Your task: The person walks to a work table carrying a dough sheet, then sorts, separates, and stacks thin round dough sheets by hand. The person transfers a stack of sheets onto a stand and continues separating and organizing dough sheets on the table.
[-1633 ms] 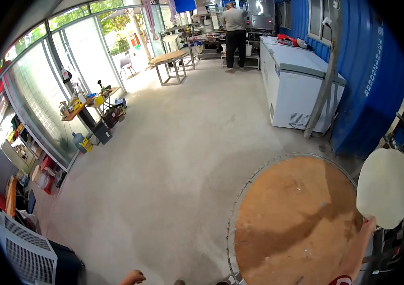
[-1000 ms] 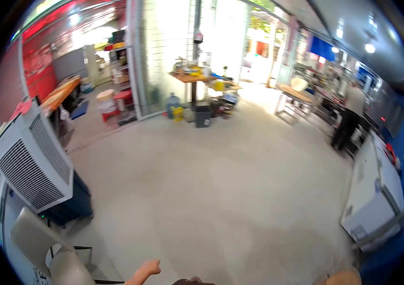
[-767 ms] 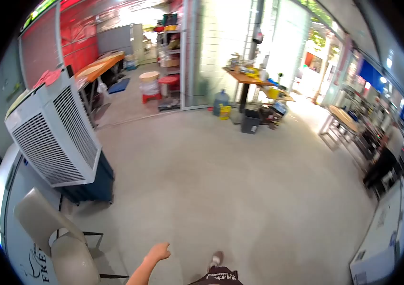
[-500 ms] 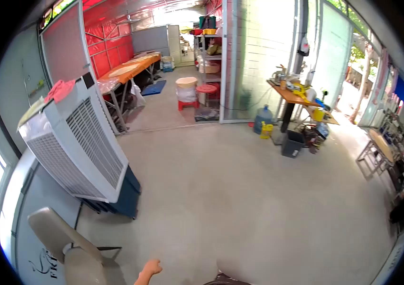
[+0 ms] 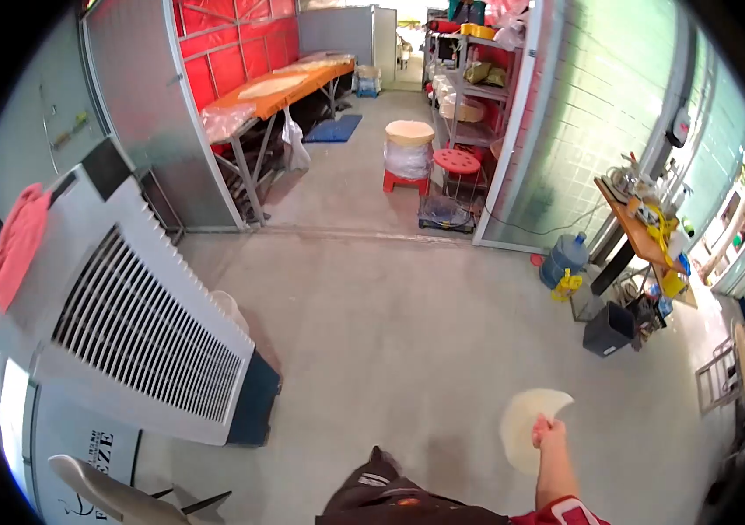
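**Right fingers (image 5: 539, 429) closed on a pale round sheet (image 5: 519, 429)**

The fingers of the right hand (image 5: 551, 431) are curled shut on the right side of the sheet, which spreads leftward from them, above the floor (image 5: 372, 324). The left hand is out of view, so the state of its fingers cannot be told.

Ahead of the right fingers and slightly to their right stands a blue water jug (image 5: 563, 261), upright; how full it is cannot be made out. A yellow item (image 5: 566, 285) sits beside its base. Nearer, and further right, is a dark bin (image 5: 608, 329) (its inside too dark to read).

Well ahead and left of the fingers, a tub (image 5: 407, 162) wrapped in clear plastic rests on a low red stool (image 5: 407, 184), a round tan cover (image 5: 409, 133) on top hiding its contents. Just right of it, a rack (image 5: 482, 90) holds bags and packets. Farther left, pale flat pieces (image 5: 274, 86) lie on an orange-topped desk (image 5: 320, 80), with a white plastic bag (image 5: 294, 144) hanging from its side.
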A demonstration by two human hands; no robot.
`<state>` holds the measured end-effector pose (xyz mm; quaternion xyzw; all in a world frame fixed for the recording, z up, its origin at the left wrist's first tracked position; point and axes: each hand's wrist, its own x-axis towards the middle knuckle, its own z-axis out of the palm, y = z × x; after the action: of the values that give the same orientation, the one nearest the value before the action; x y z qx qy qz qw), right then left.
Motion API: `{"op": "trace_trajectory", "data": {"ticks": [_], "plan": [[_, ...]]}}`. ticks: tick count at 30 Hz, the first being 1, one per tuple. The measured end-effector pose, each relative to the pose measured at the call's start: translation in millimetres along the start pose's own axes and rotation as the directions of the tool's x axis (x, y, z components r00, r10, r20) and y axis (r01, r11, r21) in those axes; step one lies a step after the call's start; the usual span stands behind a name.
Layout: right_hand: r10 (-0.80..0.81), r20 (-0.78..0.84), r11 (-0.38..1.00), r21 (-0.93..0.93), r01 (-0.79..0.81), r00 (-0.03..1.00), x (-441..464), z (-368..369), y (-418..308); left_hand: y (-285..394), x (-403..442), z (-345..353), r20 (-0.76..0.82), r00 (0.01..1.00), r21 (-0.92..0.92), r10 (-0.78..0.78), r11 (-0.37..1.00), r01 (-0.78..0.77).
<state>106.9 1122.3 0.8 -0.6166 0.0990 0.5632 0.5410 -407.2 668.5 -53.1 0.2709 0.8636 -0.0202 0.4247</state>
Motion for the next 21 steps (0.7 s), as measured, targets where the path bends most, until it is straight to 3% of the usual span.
{"op": "trace_trajectory", "data": {"ticks": [1, 3, 5, 7, 8, 11, 12, 13, 14, 15, 16, 17, 18, 20, 21], "plan": [[0.010, 0.063, 0.983, -0.183, 0.002, 0.998, -3, 34, -7, 23, 12, -17, 0.037, 0.999, 0.005, 0.034, 0.999, -0.034], [0.080, 0.040, 0.966, -0.251, -0.068, 0.996, 2, 98, -26, 74, 42, -52, 0.097, 0.990, 0.027, 0.103, 0.994, -0.106], [0.165, 0.040, 0.950, -0.276, -0.148, 0.986, 22, 162, -25, 123, 85, -95, 0.053, 0.985, 0.013, 0.165, 0.986, -0.166], [0.079, 0.070, 0.733, -0.681, -0.011, 0.994, 47, 216, -33, 165, 142, -133, -0.144, 0.958, -0.100, 0.249, 0.959, -0.265], [0.082, 0.067, 0.727, -0.686, -0.014, 0.994, 59, 250, -34, 186, 172, -152, -0.261, 0.919, -0.166, 0.297, 0.924, -0.345], [-0.017, 0.094, 0.459, -0.883, 0.092, 0.995, 67, 373, -49, 276, 211, -251, -0.287, 0.934, -0.299, 0.213, 0.906, -0.299], [-0.015, 0.134, 0.465, -0.876, 0.125, 0.991, 78, 422, -50, 290, 241, -263, -0.324, 0.922, -0.305, 0.212, 0.899, -0.314], [-0.062, 0.266, 0.171, -0.947, 0.273, 0.962, 89, 462, -45, 289, 264, -268, -0.333, 0.918, -0.139, 0.214, 0.952, -0.273], [-0.072, 0.381, -0.139, -0.919, 0.369, 0.922, 97, 493, -37, 284, 283, -278, -0.322, 0.923, 0.042, 0.213, 0.977, -0.211], [-0.009, 0.343, -0.298, -0.898, 0.325, 0.939, 110, 531, -36, 289, 300, -295, -0.196, 0.963, 0.101, 0.187, 0.980, -0.170], [0.001, 0.330, -0.294, -0.902, 0.315, 0.944, 106, 568, -33, 295, 313, -310, -0.064, 0.987, 0.156, 0.147, 0.978, -0.136], [-0.015, 0.460, -0.512, -0.766, 0.388, 0.888, 102, 610, -28, 300, 326, -319, -0.002, 0.984, 0.069, 0.179, 0.982, -0.178], [0.007, 0.588, -0.705, -0.570, 0.421, 0.808, 101, 651, -22, 313, 335, -331, -0.002, 0.985, 0.055, 0.173, 0.983, -0.173], [0.013, 0.640, -0.735, -0.515, 0.441, 0.769, 102, 736, -10, 334, 353, -364, -0.146, 0.987, -0.282, 0.074, 0.953, -0.113], [0.055, 0.745, -0.811, -0.355, 0.465, 0.665, 110, 778, -1, 319, 392, -344, -0.291, 0.956, -0.302, 0.031, 0.946, -0.122]]}}
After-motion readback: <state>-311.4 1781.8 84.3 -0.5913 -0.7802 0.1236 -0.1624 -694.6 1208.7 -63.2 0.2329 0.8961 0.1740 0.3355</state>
